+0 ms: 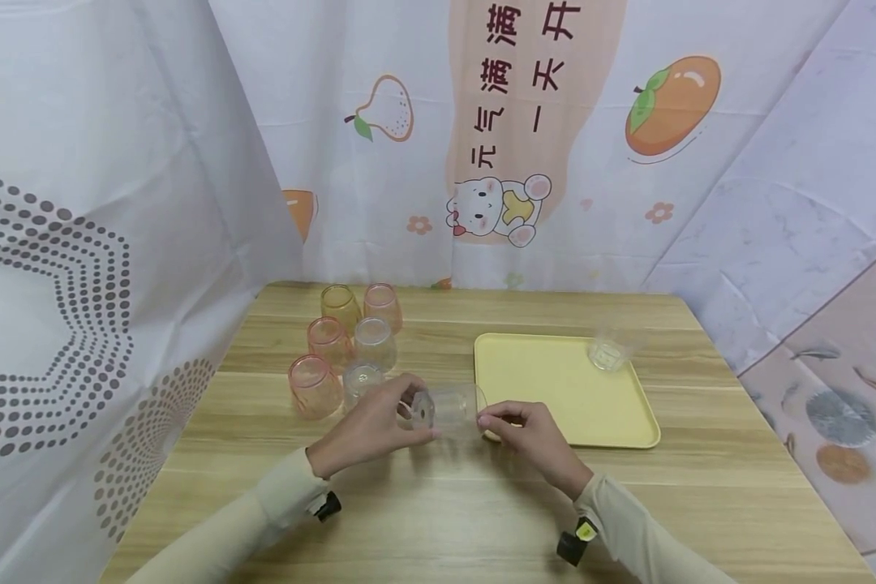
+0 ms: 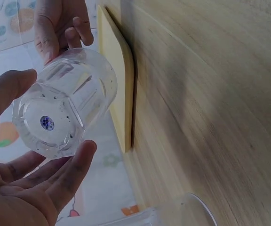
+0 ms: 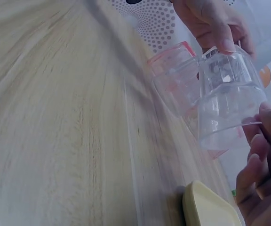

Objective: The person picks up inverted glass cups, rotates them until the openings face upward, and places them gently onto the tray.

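A clear plastic cup (image 1: 453, 407) lies sideways in the air between both hands, its base toward the left and its mouth toward the right. My left hand (image 1: 376, 423) grips the base end with thumb and fingers; a small round sticker shows on that base in the left wrist view. At the rim, my right hand (image 1: 531, 438) pinches the edge between thumb and fingers, as the right wrist view also shows. Just right of the cup is a yellow tray (image 1: 555, 397), with another clear cup (image 1: 607, 354) standing at its far right corner.
Left of the hands stand several tumblers in two columns: pink tumblers (image 1: 315, 388), an amber tumbler (image 1: 341, 305) and clear tumblers (image 1: 375, 344). The nearest clear tumbler (image 1: 362, 381) is close behind my left hand. A wooden table (image 1: 467, 519) carries everything, with a printed curtain (image 1: 401, 186) behind it.
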The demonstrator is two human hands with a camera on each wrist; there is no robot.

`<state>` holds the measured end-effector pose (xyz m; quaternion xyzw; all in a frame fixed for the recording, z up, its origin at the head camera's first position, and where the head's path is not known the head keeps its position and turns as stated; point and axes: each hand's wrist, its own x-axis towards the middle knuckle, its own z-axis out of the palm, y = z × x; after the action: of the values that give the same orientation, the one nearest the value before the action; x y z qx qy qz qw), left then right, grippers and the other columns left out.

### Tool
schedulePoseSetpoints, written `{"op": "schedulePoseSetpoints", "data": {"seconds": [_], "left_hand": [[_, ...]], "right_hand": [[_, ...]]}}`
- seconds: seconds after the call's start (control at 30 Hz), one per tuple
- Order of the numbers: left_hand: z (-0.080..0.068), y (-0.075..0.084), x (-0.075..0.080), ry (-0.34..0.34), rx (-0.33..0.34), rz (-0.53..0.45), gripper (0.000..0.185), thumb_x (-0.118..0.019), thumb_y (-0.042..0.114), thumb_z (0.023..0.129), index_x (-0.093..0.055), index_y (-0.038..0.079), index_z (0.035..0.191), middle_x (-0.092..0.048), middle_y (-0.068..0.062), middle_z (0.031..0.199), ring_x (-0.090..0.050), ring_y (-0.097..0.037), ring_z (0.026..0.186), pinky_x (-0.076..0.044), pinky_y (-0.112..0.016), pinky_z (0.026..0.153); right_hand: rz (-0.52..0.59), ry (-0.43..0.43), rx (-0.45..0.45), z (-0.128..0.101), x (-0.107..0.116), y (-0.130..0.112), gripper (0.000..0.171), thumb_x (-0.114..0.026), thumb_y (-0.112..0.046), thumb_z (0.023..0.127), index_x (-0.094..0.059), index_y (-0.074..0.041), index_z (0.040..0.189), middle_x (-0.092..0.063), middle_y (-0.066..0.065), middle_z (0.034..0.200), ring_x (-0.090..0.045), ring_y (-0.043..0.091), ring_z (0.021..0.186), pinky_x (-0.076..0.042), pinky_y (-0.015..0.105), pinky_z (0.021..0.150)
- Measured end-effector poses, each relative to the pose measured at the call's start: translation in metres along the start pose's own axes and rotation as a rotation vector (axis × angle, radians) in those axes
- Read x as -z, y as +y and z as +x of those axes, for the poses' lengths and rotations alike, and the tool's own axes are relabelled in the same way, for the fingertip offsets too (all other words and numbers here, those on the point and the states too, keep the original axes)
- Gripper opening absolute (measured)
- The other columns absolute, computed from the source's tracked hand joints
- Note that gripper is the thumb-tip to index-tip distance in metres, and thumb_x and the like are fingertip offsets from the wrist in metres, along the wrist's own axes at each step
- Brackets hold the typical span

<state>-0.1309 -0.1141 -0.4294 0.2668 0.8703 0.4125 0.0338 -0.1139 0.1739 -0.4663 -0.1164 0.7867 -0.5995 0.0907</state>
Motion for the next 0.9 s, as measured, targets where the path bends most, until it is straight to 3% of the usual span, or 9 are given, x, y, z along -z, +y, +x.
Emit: {"op": "schedulePoseSetpoints", "data": {"seconds": [0.2,0.43,0.67,0.8,0.9], "left_hand": [[0.003,0.001,-0.001,0.012,-0.012,0.028,0.054,-0.091,0.034,0.079,-0.061,0.015,0.12,-0.066,0.008,0.1,-0.064,-0.009,0.09,-0.056,-0.029,0.075],[0.006,0.0,-0.004,0.003,0.003,0.039,0.06,-0.089,0.04,0.079,-0.061,0.012,0.125,-0.067,0.006,0.108,-0.065,-0.012,0.097,-0.055,-0.03,0.077],[0.012,-0.003,-0.009,-0.059,0.018,0.01,0.068,-0.088,0.038,0.081,-0.057,0.007,0.133,-0.066,-0.001,0.118,-0.066,-0.018,0.104,-0.056,-0.034,0.082],[0.015,-0.006,-0.009,-0.09,0.014,0.049,0.078,-0.09,0.034,0.08,-0.054,0.0,0.139,-0.067,-0.009,0.119,-0.066,-0.022,0.103,-0.056,-0.037,0.084],[0.017,-0.011,-0.012,-0.108,0.012,0.079,0.063,-0.088,0.032,0.083,-0.063,-0.004,0.129,-0.07,-0.011,0.11,-0.068,-0.02,0.094,-0.056,-0.035,0.08]], "right_hand": [[0.092,0.028,-0.002,0.0,-0.002,-0.002,0.031,-0.076,-0.026,0.095,-0.076,0.001,0.11,-0.063,0.031,0.088,-0.048,0.013,0.061,-0.04,0.026,0.054],[0.152,0.044,-0.048,-0.001,0.0,-0.007,0.026,-0.076,-0.021,0.095,-0.075,0.002,0.108,-0.065,0.028,0.09,-0.045,0.011,0.06,-0.038,0.026,0.055],[0.049,0.092,0.008,-0.002,0.007,-0.012,0.019,-0.076,-0.018,0.094,-0.077,-0.002,0.104,-0.071,0.01,0.092,-0.057,0.016,0.071,-0.049,0.025,0.061],[0.003,0.107,0.065,-0.001,0.013,-0.012,0.021,-0.076,-0.02,0.094,-0.077,-0.002,0.103,-0.073,0.007,0.094,-0.061,0.03,0.077,-0.051,0.027,0.063],[-0.009,0.11,0.091,-0.002,0.018,-0.013,0.019,-0.076,-0.022,0.095,-0.078,-0.005,0.102,-0.074,0.007,0.093,-0.063,0.036,0.08,-0.052,0.026,0.065]]}}
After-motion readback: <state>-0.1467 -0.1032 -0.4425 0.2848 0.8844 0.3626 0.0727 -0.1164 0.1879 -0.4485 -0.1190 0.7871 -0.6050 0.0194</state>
